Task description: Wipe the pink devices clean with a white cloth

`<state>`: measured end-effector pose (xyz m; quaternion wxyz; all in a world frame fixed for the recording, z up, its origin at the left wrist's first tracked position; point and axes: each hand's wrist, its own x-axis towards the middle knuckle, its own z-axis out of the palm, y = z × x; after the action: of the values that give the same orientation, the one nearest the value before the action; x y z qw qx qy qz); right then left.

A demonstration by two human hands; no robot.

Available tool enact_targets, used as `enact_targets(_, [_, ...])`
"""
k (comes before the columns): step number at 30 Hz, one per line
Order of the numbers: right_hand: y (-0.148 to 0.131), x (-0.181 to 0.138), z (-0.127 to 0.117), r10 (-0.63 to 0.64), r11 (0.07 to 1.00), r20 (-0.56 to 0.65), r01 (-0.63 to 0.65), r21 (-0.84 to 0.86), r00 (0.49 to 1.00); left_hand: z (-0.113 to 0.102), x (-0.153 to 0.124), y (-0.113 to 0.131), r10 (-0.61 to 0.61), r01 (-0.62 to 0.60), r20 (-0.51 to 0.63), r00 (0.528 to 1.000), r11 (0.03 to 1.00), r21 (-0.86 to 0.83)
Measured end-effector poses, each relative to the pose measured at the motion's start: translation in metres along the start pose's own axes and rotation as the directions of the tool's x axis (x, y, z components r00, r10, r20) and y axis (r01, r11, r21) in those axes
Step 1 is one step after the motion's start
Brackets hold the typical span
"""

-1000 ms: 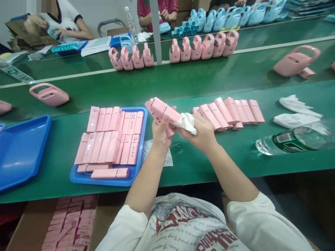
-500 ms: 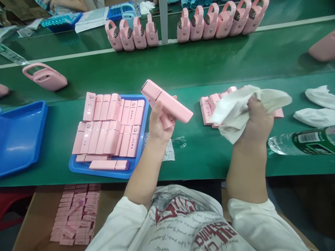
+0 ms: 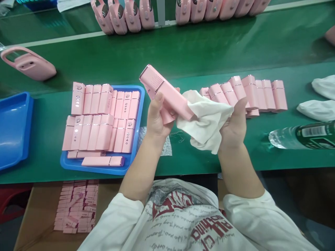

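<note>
My left hand (image 3: 158,118) is closed around a slim pink device (image 3: 174,99) with a silver band and a patch of small holes near its upper end. The device tilts down to the right. Another pink part shows beneath it in the same grip; whether it is a second device I cannot tell. A crumpled white cloth (image 3: 206,120) is gripped by my right hand (image 3: 232,129), whose fingers are mostly hidden behind the fabric. The cloth meets the lower right end of the pink device.
A blue tray (image 3: 141,115) of similar pink devices stands left, beside another blue tray (image 3: 13,129). More pink devices (image 3: 250,90) lie right, near a bottle (image 3: 311,136) and white cloth pieces (image 3: 318,108). Clear plastic (image 3: 167,146) lies between my arms. Pink handled units (image 3: 132,15) line the back ledge.
My right hand has brought the cloth left and slightly down onto the device's end. The left hand keeps its grip. The view has tipped downward a little.
</note>
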<state>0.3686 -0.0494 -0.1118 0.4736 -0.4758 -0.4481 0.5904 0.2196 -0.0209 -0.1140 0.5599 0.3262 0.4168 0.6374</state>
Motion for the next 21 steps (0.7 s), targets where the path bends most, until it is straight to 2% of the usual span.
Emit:
enact_targets(1, [0.0,0.001,-0.002,0.028,1.0,0.005,-0.028,0.012,1.0,0.0,0.001,0.0,0.005,-0.005,0.019,1.0,1.0,-0.027])
enact_targets(3, [0.001,0.002,-0.003,0.029,0.996,0.091,-0.036,0.077,0.995,-0.001,0.002,-0.002,0.026,-0.021,0.061,0.998,0.997,-0.078])
enact_targets(6, [0.006,0.0,0.0,-0.099,0.979,0.231,0.054,0.197,0.968,-0.001,0.002,-0.007,0.066,-0.047,0.117,0.991,0.986,-0.159])
enact_targets(8, [0.008,-0.001,0.005,-0.156,0.968,0.211,0.107,0.227,0.965,-0.001,0.001,-0.01,0.087,-0.053,0.158,0.984,0.976,-0.209])
enact_targets(13, [0.011,0.001,0.015,-0.164,0.962,0.08,0.142,0.232,0.983,0.003,-0.003,-0.012,0.112,-0.072,0.21,0.971,0.979,-0.19])
enact_targets(18, [0.013,0.003,0.016,-0.155,0.957,0.067,0.133,0.257,0.986,0.002,0.0,-0.013,0.025,0.003,0.155,0.988,0.984,-0.179])
enact_targets(21, [0.013,0.002,0.017,-0.154,0.957,0.057,0.135,0.256,0.986,0.003,0.002,-0.014,0.035,-0.02,0.106,0.994,0.99,-0.142])
